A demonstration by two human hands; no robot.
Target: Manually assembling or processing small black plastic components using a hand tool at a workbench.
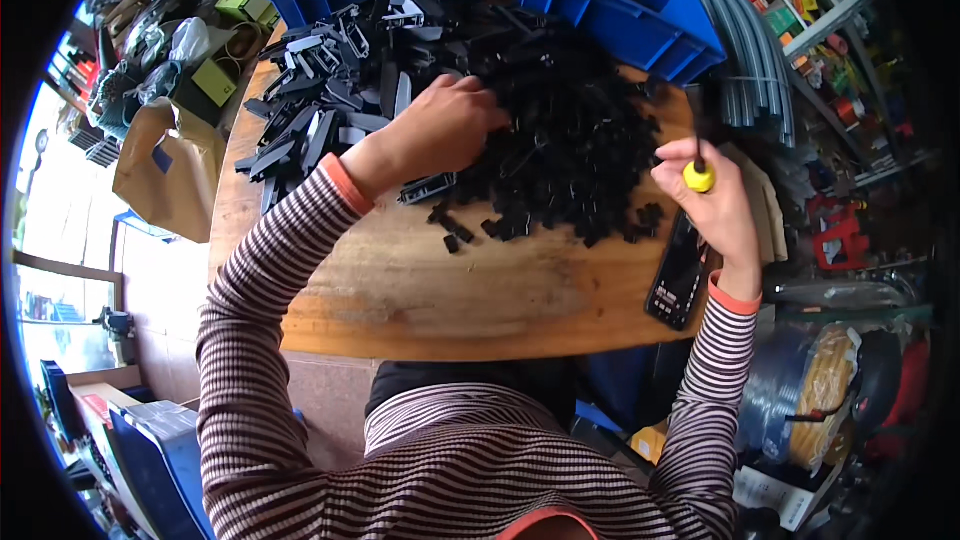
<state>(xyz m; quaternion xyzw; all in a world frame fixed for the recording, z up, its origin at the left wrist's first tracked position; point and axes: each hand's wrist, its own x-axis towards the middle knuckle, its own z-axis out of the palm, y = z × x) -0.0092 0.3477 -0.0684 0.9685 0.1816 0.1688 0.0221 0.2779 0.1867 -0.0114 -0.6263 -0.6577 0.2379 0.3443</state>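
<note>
Right hand [722, 202] grips yellow-handled screwdriver [698, 172], shaft pointing away | left hand [445, 125] in black parts [570, 150], grip unclear

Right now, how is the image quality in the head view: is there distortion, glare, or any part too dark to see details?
Head view: strong fisheye, so the wooden table edge bends and the corners go black. Daylight at the left rim is overexposed. The pile of black parts loses detail, so what the left hand touches is unclear. The right hand and yellow-handled screwdriver look sharp.
</note>
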